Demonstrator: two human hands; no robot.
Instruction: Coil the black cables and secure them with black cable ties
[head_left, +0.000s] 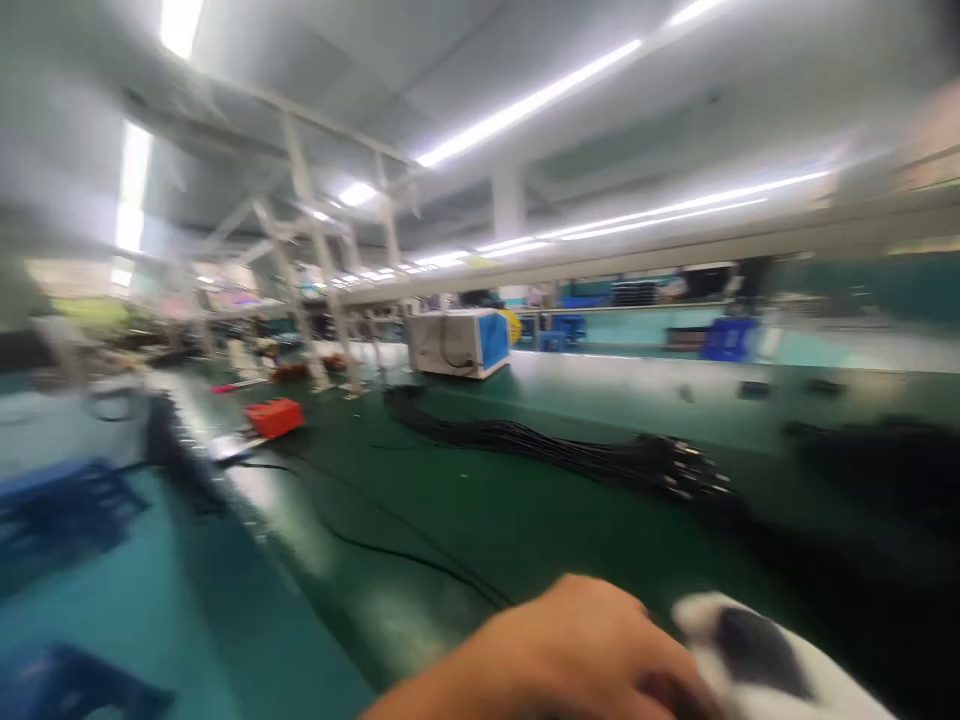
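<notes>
My left hand (585, 650) reaches in from the bottom edge, back of the hand up, over the green bench top (465, 500). Its fingers bend down and are mostly hidden and blurred, so what they hold, if anything, cannot be made out. Close to the fingers is a blurred white object (817, 680) with a dark patch; whether they touch is unclear. A thin black cable (405, 553) runs across the bench and passes out of sight behind my hand. Farther back lies a bundle of black cables (547, 445) with shiny metal ends. My right hand is out of view.
A red-orange box (275, 417) sits near the bench's left edge. Behind the bundle stands a white and blue machine (457, 342). White frame posts (330, 300) rise from the bench. Dark cable heaps (885, 470) lie at right; blue stools (60, 510) stand on the floor at left.
</notes>
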